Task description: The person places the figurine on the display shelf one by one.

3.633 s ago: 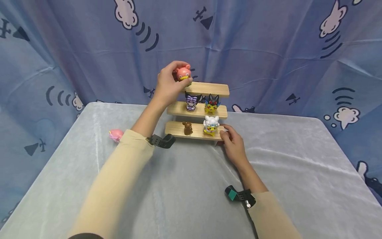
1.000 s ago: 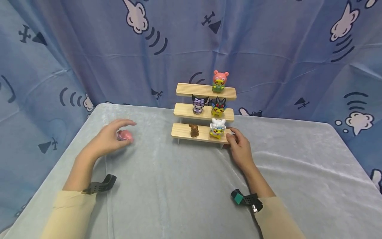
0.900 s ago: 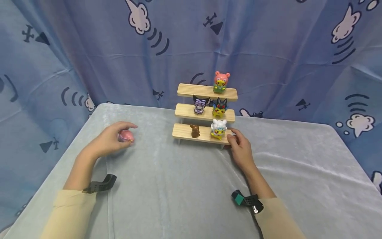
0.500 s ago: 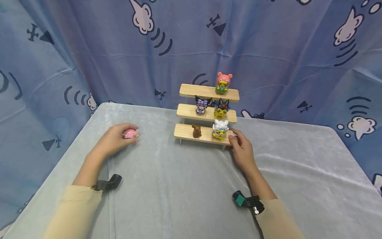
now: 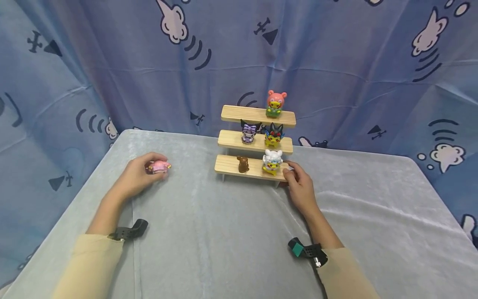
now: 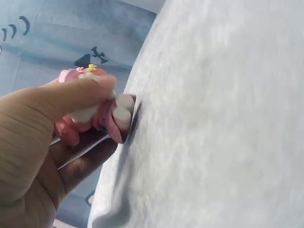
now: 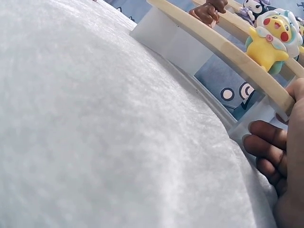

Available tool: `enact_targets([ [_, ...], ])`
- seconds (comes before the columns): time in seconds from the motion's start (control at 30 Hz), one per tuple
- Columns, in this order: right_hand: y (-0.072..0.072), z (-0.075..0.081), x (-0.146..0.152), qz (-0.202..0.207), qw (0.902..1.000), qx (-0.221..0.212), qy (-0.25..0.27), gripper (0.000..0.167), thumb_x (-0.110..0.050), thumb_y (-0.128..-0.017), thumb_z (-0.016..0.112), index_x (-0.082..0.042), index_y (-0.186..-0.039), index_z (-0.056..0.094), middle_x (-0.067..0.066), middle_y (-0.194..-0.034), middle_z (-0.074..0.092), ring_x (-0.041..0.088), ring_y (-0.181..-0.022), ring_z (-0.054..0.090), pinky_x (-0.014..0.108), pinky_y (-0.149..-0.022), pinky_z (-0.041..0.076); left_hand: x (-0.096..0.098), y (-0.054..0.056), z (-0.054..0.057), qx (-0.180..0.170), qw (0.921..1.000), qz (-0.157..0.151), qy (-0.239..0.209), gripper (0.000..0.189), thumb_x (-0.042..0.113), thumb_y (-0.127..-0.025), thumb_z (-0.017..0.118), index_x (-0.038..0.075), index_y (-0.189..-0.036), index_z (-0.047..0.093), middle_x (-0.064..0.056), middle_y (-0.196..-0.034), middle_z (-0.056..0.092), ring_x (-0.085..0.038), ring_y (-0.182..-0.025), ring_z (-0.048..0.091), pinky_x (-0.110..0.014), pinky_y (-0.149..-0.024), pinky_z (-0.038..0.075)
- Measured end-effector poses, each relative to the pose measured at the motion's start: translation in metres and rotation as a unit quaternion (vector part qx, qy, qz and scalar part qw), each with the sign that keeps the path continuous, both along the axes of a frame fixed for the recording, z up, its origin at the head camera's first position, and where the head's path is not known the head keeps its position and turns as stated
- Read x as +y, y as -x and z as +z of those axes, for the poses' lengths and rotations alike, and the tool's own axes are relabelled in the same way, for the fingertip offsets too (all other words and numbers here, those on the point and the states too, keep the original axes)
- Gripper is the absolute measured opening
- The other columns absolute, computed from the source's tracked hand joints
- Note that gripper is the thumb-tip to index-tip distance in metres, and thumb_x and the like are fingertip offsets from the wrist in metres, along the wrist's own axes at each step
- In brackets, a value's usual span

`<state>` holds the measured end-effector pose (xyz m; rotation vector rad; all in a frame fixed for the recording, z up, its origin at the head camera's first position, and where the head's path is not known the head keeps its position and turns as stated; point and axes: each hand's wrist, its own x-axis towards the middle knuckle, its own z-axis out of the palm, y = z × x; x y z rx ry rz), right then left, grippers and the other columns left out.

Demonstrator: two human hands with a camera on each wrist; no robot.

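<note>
My left hand [image 5: 138,176] pinches a pink figurine [image 5: 160,166] at the table's left side. In the left wrist view the thumb crosses its middle, and its pale feet are close to the cloth; whether they touch I cannot tell. My right hand [image 5: 301,187] grips the right end of a three-tier wooden display stand [image 5: 228,162], thumb on the bottom board and fingers below. That board bears a brown rabbit figurine [image 5: 242,164] and a white-hooded yellow figurine [image 5: 272,162]. A pink-headed figurine in green [image 5: 275,103] stands on the top board's right part.
On the middle board are a purple-and-black figurine [image 5: 248,132] and a black-eared yellow figurine [image 5: 274,136]. A pale grey cloth [image 5: 231,241] covers the table. Behind it hangs a blue patterned curtain [image 5: 224,41].
The left hand has released the pink-headed figurine on the top board, come down to the left, and taken the pink figurine, which has turned in its fingers. The right hand keeps its grip.
</note>
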<state>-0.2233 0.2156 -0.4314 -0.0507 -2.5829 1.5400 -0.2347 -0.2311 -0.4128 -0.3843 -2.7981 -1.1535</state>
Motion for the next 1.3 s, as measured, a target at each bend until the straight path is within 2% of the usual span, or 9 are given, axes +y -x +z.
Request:
enact_targets([
  [0.07, 0.004, -0.011, 0.004, 0.000, 1.0000, 0.009, 0.001, 0.036, -0.020, -0.104, 0.053, -0.006, -0.137, 0.059, 0.013, -0.083, 0.067, 0.004, -0.068, 0.059, 0.020, -0.069, 0.043, 0.003, -0.001, 0.000, -0.005, 0.9999, 0.008, -0.007, 0.037, 0.013, -0.084, 0.082, 0.007, -0.117, 0.067, -0.014, -0.110, 0.072, -0.013, -0.092, 0.059, -0.014, -0.077, 0.044],
  [0.2, 0.005, -0.015, 0.004, 0.003, 0.9998, 0.021, -0.001, 0.036, -0.021, -0.104, 0.053, -0.007, -0.136, 0.060, 0.014, -0.083, 0.067, 0.005, -0.068, 0.060, 0.021, -0.068, 0.044, 0.007, -0.003, 0.003, -0.016, 0.9995, 0.016, -0.024, 0.037, 0.019, -0.084, 0.083, 0.009, -0.116, 0.068, -0.011, -0.109, 0.072, -0.007, -0.088, 0.059, -0.014, -0.074, 0.046],
  [0.33, 0.006, -0.015, 0.002, 0.005, 0.9998, 0.020, -0.006, 0.037, -0.023, -0.104, 0.051, -0.008, -0.137, 0.059, 0.013, -0.086, 0.069, 0.007, -0.070, 0.061, 0.022, -0.069, 0.045, 0.013, -0.002, 0.014, -0.030, 0.9970, 0.021, -0.068, 0.041, 0.024, -0.087, 0.081, 0.009, -0.122, 0.068, -0.011, -0.111, 0.071, -0.003, -0.084, 0.061, -0.015, -0.070, 0.051],
  [0.43, 0.005, -0.015, 0.001, 0.001, 0.9998, 0.019, -0.006, 0.037, -0.023, -0.104, 0.051, -0.008, -0.137, 0.059, 0.013, -0.086, 0.068, 0.009, -0.071, 0.060, 0.023, -0.067, 0.044, 0.020, 0.003, 0.025, -0.036, 0.9948, 0.019, -0.094, 0.044, 0.028, -0.089, 0.079, 0.010, -0.127, 0.067, -0.012, -0.114, 0.069, -0.001, -0.083, 0.062, -0.017, -0.067, 0.053],
  [0.67, 0.005, -0.015, 0.002, -0.003, 0.9998, 0.018, -0.011, 0.038, -0.023, -0.104, 0.051, -0.007, -0.138, 0.058, 0.013, -0.085, 0.067, 0.008, -0.069, 0.059, 0.022, -0.067, 0.044, 0.041, 0.020, 0.053, -0.012, 0.9913, -0.001, -0.131, 0.043, 0.023, -0.089, 0.079, 0.010, -0.129, 0.068, -0.012, -0.110, 0.071, -0.004, -0.078, 0.065, -0.021, -0.066, 0.054],
  [0.87, 0.005, -0.014, 0.005, -0.003, 0.9998, 0.019, -0.009, 0.037, -0.022, -0.104, 0.051, -0.007, -0.137, 0.058, 0.013, -0.083, 0.068, 0.005, -0.068, 0.060, 0.022, -0.066, 0.044, 0.064, 0.038, 0.078, 0.023, 0.9895, -0.032, -0.139, 0.040, 0.018, -0.091, 0.077, 0.011, -0.129, 0.069, -0.013, -0.104, 0.072, -0.006, -0.077, 0.062, -0.018, -0.065, 0.051],
  [1.1, 0.006, -0.014, 0.005, -0.008, 0.9998, 0.011, -0.014, 0.037, -0.023, -0.105, 0.051, -0.009, -0.137, 0.059, 0.014, -0.083, 0.066, 0.007, -0.069, 0.060, 0.023, -0.067, 0.044, 0.094, 0.061, 0.108, 0.055, 0.9802, -0.064, -0.179, 0.038, 0.012, -0.090, 0.076, 0.008, -0.127, 0.070, -0.014, -0.105, 0.073, -0.010, -0.076, 0.064, -0.018, -0.065, 0.053],
  [1.3, 0.006, -0.014, 0.003, -0.007, 0.9999, 0.007, -0.006, 0.036, -0.024, -0.105, 0.051, -0.009, -0.137, 0.059, 0.014, -0.086, 0.068, 0.008, -0.070, 0.061, 0.023, -0.069, 0.044, 0.119, 0.075, 0.129, 0.053, 0.9773, -0.081, -0.189, 0.038, 0.013, -0.091, 0.075, 0.010, -0.129, 0.069, -0.013, -0.110, 0.071, -0.009, -0.073, 0.062, -0.018, -0.062, 0.052],
])
